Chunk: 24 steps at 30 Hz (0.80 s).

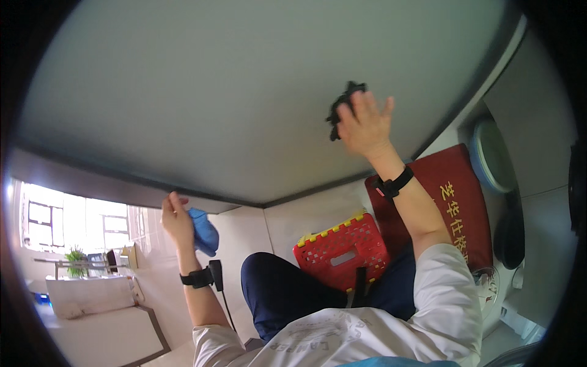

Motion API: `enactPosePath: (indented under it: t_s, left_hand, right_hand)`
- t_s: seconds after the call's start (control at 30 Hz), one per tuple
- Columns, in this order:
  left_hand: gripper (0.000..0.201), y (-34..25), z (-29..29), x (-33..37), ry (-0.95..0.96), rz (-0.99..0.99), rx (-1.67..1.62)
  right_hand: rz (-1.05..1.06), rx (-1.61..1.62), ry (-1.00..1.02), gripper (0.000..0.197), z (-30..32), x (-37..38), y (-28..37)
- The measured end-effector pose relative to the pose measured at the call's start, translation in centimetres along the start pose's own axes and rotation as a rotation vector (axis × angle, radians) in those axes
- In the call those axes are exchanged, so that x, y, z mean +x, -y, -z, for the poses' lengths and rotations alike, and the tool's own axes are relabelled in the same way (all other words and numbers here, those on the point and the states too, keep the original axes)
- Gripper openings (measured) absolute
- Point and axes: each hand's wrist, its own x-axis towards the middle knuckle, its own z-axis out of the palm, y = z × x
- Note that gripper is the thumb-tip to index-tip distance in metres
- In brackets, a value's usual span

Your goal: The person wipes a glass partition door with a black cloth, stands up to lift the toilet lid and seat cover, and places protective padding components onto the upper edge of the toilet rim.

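At the far left, a bright window [46,217] stands beyond a green plant [76,262]. Nearer, the left hand [177,223] is raised at the lower edge of a large grey panel [214,73], which fills the far part of the scene. Its fingers are bent, and a blue cloth [205,232] shows just to the right of it; whether the fingers grip the cloth, I cannot tell. A black band [197,279] circles that wrist.

In the middle, near, are the person's dark blue trousers [281,287], with a red perforated panel edged in yellow [339,244] between the knees. Farther off and to the right, a crumpled black wad [347,109] lies against the grey panel. The right hand [365,125] is over it, fingers extended and spread, slightly blurred, touching its right side.

A black strap [396,182] is on the right wrist. Beneath that forearm lies a dark red mat [465,189] with yellow lettering, and at its far right stands a round greenish basin [496,156].
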Motion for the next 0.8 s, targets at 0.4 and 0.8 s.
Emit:
enactPosePath:
  t_s: [0.4,0.8]
  left_hand:
    - [0.045,0.4,-0.1,1.6,-0.051,-0.126,0.229]
    - [0.048,0.5,0.0,1.8,-0.059,-0.171,0.342]
  right_hand:
    - [-0.717,-0.099,-0.250,0.060,0.4,-6.6,-10.0]
    - [-1.564,0.133,-0.038,0.056,-5.3,-19.7,-5.9]
